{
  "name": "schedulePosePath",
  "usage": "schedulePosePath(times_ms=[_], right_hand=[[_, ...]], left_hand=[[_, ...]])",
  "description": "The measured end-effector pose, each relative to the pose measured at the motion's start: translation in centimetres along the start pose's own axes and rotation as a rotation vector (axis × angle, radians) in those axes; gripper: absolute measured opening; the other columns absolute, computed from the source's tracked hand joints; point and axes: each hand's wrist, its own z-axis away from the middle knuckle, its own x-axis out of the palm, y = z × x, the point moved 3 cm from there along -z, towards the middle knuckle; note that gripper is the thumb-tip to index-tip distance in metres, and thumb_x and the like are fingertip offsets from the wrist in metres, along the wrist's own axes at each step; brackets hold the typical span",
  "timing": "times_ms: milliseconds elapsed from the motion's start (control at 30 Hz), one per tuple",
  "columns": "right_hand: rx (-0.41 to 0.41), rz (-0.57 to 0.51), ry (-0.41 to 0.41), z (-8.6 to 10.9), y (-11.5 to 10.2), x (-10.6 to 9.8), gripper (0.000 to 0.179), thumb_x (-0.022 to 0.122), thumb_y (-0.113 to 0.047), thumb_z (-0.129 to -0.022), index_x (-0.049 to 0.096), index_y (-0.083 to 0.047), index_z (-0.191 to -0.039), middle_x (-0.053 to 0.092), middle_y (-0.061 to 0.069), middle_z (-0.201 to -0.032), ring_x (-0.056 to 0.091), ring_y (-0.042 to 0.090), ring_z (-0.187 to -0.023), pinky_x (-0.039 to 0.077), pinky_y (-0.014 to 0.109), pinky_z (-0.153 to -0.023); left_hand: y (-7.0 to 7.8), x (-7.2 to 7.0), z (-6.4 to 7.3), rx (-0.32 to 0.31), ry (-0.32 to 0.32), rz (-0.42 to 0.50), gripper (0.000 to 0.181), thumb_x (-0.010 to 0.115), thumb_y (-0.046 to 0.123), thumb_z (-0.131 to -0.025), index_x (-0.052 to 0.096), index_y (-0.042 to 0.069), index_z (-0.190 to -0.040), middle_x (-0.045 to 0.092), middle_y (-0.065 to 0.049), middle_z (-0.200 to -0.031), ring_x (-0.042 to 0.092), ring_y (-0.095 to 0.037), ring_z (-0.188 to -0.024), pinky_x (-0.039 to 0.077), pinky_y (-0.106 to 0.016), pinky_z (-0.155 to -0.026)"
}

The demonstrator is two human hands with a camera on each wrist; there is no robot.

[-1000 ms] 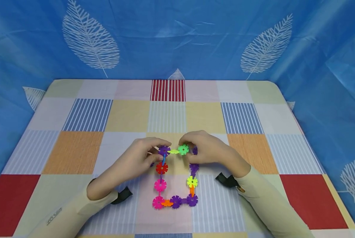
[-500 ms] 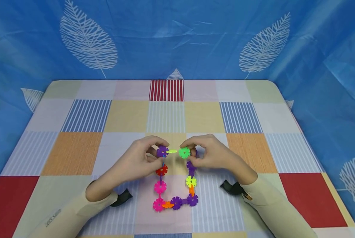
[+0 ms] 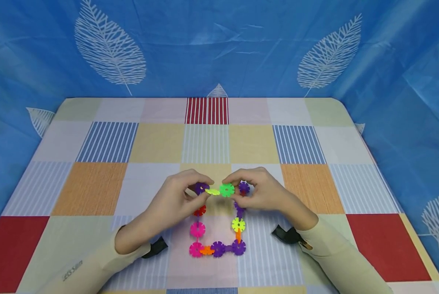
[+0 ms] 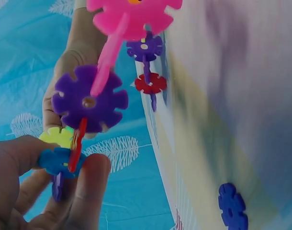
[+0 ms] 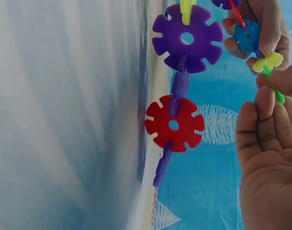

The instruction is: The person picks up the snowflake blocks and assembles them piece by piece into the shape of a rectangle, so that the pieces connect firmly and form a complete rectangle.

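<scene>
A chain of plastic snowflake discs [image 3: 198, 229] in several colours forms a rough rectangle on the table. My left hand [image 3: 177, 196] pinches its upper left end, around the blue snowflake disc [image 4: 60, 161] and the purple one [image 3: 201, 188]. A yellow snowflake disc [image 3: 213, 192] sticks out rightward from there. Between thumb and fingers, my right hand [image 3: 265, 190] pinches a green snowflake disc [image 3: 227, 190], whose edge meets the yellow one. Whether their slots are locked is unclear. The chain's right side ends in a purple disc [image 3: 244, 187] behind the right fingers.
A loose blue-purple disc [image 4: 232, 206] lies on the cloth near my left hand. Patchwork cloth [image 3: 206, 143] covers the table, and a blue leaf-print sheet [image 3: 219, 49] hangs behind it. Dark straps [image 3: 287, 234] hang at both wrists.
The green disc drew slightly apart from the yellow one half a second ago, and now they meet again. My left fingers have shifted right, over the purple disc toward the yellow one.
</scene>
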Motion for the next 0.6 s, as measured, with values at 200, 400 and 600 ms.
schedulePosePath(times_ms=[200,400,600], right_hand=[[-0.028,-0.063,0.000,0.17,-0.07,-0.11,0.037,0.073,0.006,-0.074,0.069,-0.008,-0.108,0.067,-0.004,-0.081,0.057,0.022,-0.058,0.046,0.037,-0.043],[-0.044,-0.090,-0.013,0.23,0.10,0.03,0.036,0.074,0.006,-0.076,0.069,-0.008,-0.108,0.070,-0.001,-0.086,0.057,0.017,-0.058,0.047,0.037,-0.043],[-0.075,-0.087,0.001,0.17,0.01,0.05,0.035,0.075,0.006,-0.074,0.069,-0.006,-0.107,0.071,0.000,-0.088,0.057,0.006,-0.062,0.046,0.035,-0.041]], left_hand=[[0.28,-0.04,0.13,0.065,0.031,-0.009,0.019,0.072,0.002,-0.085,0.074,0.013,-0.100,0.063,0.008,-0.092,0.064,-0.007,-0.083,0.054,-0.018,-0.058],[0.27,-0.05,0.14,0.060,0.043,-0.005,0.019,0.075,0.001,-0.083,0.074,0.013,-0.098,0.064,0.008,-0.091,0.064,-0.007,-0.082,0.054,-0.018,-0.058],[0.21,-0.02,0.06,0.047,0.050,0.012,0.018,0.076,0.001,-0.083,0.074,0.013,-0.096,0.065,0.008,-0.090,0.064,-0.007,-0.080,0.055,-0.019,-0.058]])
